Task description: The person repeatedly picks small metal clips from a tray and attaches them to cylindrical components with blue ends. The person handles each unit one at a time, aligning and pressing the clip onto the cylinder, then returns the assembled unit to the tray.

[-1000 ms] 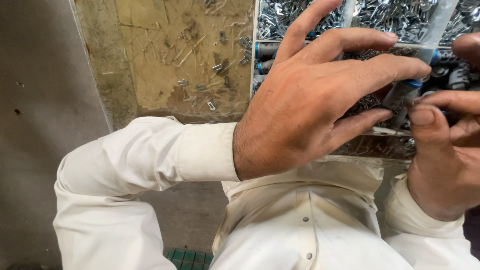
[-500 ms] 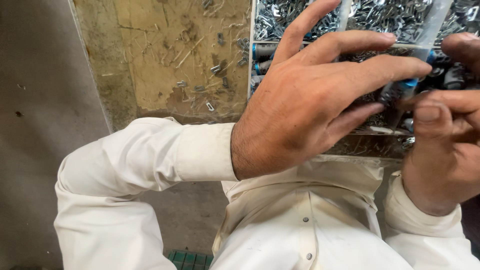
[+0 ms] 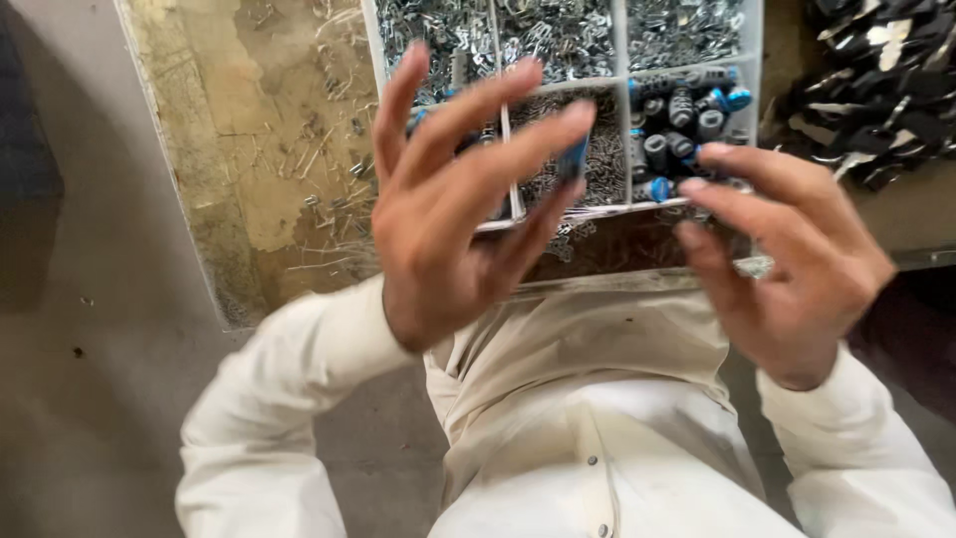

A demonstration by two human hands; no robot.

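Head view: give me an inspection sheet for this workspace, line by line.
Surface: worn, stained bench top strewn with loose metal bits.
Job's things: white compartment tray; silvery metal parts in most cells, one cell of dark and blue cylindrical parts.
Clutter: heap of black and pale pieces right of the tray.
Hands: left hand spread open above the tray, a small blue piece by its fingertips; right hand open, blurred.
Cables: nothing seen.
Surroundings: grey floor; white sleeves and shirt.

A workshop: a compartment tray (image 3: pixel 621 100) of metal parts on a grimy bench (image 3: pixel 269 149).
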